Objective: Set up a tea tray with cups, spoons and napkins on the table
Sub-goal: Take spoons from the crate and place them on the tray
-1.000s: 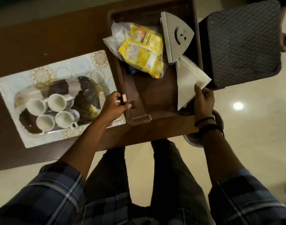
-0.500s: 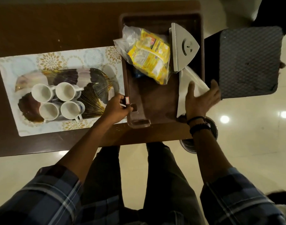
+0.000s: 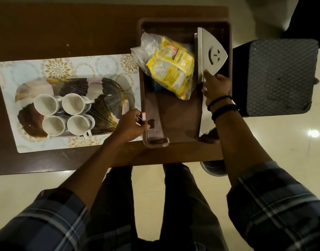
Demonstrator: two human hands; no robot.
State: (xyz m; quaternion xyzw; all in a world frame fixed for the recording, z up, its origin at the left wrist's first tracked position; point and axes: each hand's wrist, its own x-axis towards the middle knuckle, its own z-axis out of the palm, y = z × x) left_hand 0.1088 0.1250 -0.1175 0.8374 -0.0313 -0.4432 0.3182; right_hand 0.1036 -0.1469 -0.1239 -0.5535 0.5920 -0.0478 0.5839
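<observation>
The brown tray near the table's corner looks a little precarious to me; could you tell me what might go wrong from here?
1. The brown tray sits close to the table edge; the left hand gripping its rim could nudge it off.
2. The metal napkin holder stands upright on a narrow base; the right hand at its foot may tip it onto the yellow packet.
3. The four cups stand packed together and could knock if jolted.
</observation>
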